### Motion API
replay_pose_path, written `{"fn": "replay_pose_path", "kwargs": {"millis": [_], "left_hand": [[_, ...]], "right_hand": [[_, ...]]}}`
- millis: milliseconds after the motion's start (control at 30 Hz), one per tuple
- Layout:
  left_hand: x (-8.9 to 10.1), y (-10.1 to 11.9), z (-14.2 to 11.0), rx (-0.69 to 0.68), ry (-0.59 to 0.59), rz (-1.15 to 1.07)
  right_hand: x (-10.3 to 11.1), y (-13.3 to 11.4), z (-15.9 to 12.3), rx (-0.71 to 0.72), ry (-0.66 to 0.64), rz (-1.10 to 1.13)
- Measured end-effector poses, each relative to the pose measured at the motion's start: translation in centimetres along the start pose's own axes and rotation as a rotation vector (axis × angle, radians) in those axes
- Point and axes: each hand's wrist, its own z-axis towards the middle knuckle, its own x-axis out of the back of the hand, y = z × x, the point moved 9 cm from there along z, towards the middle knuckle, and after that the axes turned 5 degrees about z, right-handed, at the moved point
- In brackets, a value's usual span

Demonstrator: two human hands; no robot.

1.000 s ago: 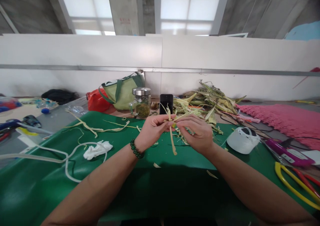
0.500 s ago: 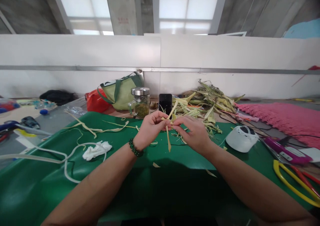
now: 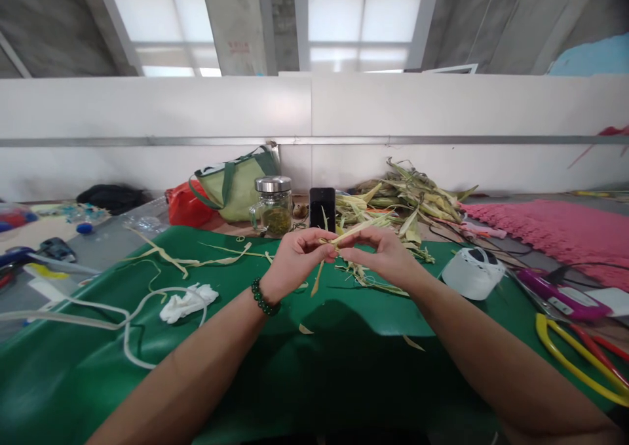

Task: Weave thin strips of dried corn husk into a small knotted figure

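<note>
My left hand point(image 3: 293, 260) and my right hand point(image 3: 381, 253) meet above the green mat point(image 3: 147, 366), both pinched on pale corn husk strips point(image 3: 339, 236). One strip end hangs down below my left fingers, another points up to the right. A green bead bracelet point(image 3: 263, 299) circles my left wrist. More loose husk bits point(image 3: 373, 280) lie on the mat under my right hand.
A pile of corn husks point(image 3: 407, 199) lies behind, beside a black phone point(image 3: 322, 208), a glass jar point(image 3: 273, 205) and a green bag point(image 3: 236, 181). A white cap point(image 3: 472, 273), purple tool point(image 3: 560, 298) and yellow-handled scissors point(image 3: 574, 360) are right. White tissue point(image 3: 187, 301) and cord point(image 3: 98, 310) are left.
Both hands rose slightly and drew the strips tighter; the hanging end under my left fingers has become shorter and swung to the left.
</note>
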Motion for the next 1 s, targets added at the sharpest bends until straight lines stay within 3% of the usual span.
{"fn": "replay_pose_path", "kwargs": {"millis": [167,400,600,767,867,1000], "left_hand": [[-0.7,-0.2,-0.2,0.009,0.002,-0.025],[-0.8,-1.4,-0.2,0.100,0.024,-0.146],[-0.2,-1.1,-0.1,0.048,0.081,-0.181],[-1.0,-2.7,-0.3,0.204,0.016,-0.337],[-1.5,-3.2,-0.4,0.262,-0.015,-0.409],[-1.6,-3.4,-0.2,0.241,0.004,-0.432]], "right_hand": [[0.9,-1.8,-0.8,0.192,0.205,-0.126],[1.3,-2.1,-1.1,0.262,0.285,-0.144],[0.3,-1.0,-0.6,0.134,0.183,-0.049],[-0.3,0.3,0.0,0.016,0.096,0.207],[0.4,0.1,-0.1,0.007,0.150,0.148],[0.6,-0.2,-0.3,0.012,0.179,0.031]]}}
